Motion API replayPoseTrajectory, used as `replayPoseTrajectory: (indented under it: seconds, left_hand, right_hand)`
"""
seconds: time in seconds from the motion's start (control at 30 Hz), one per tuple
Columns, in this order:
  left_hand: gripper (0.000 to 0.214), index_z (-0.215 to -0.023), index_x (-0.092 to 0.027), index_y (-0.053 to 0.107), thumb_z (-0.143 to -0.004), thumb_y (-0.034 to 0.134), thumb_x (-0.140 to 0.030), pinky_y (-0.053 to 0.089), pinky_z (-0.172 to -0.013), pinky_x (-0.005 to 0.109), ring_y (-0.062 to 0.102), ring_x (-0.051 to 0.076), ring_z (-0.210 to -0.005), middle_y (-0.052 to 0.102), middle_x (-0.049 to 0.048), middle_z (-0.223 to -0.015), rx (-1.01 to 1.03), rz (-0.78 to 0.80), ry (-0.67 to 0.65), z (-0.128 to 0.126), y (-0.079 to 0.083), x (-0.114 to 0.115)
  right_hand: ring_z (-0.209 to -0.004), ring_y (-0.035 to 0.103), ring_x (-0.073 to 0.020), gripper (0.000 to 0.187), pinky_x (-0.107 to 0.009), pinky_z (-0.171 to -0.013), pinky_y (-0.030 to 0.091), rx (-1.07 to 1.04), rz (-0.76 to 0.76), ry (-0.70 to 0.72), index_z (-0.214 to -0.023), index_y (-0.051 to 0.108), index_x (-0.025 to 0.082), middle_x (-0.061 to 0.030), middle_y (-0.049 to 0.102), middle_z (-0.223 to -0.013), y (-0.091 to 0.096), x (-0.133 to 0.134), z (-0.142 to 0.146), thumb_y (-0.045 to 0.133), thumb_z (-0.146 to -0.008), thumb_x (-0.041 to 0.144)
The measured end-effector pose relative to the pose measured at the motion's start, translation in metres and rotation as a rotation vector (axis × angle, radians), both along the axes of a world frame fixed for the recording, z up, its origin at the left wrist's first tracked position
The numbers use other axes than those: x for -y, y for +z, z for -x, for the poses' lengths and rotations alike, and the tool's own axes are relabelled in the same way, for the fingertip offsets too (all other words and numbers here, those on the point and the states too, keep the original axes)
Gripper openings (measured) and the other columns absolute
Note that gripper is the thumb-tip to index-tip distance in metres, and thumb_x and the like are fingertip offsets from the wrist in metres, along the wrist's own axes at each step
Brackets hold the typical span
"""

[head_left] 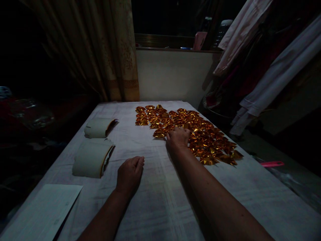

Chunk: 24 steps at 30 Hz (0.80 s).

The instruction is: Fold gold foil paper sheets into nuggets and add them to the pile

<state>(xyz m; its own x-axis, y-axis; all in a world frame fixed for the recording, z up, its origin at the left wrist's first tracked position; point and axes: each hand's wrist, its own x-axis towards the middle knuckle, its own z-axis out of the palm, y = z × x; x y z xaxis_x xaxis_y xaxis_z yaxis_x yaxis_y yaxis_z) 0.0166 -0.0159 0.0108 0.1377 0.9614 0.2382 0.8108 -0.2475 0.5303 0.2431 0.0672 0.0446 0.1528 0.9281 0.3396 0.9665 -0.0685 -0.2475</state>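
Note:
Many folded gold foil pieces (205,137), shaped like small ingots, are spread over the far right part of the table. My right hand (178,136) reaches in at their near left edge, fingers curled down and closed. Foil pieces lie right beside and beyond the fingertips; whatever is between them is hidden. One gold piece (158,134) sits just left of that hand. My left hand (130,172) rests closed on the white cloth nearer to me, with nothing showing in it. It is apart from the foil pieces.
Two curved pale card pieces (92,159) stand on the left side of the table, and a flat white sheet (42,211) lies at the near left corner. Behind hang a curtain (107,50) and, at right, clothes (271,77). A pink handle (272,164) shows beyond the right edge.

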Motion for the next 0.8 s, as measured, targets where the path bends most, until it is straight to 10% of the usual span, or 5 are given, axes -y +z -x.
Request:
replayPoseTrajectory:
  seconds: [0.8]
  left_hand:
    - [0.040,-0.077,-0.022,0.067,-0.098,0.038,-0.039,0.040,-0.068,0.029,0.064,0.020,-0.076,0.071,0.0029,-0.075,-0.061,0.022,0.000,-0.001,0.000,0.001]
  right_hand:
    - [-0.101,0.046,-0.0254,0.026,-0.044,-0.092,0.026,0.159,0.001,-0.031,-0.082,0.078,0.022,-0.0085,0.067,-0.100,-0.009,-0.014,0.001,0.056,-0.092,0.029]
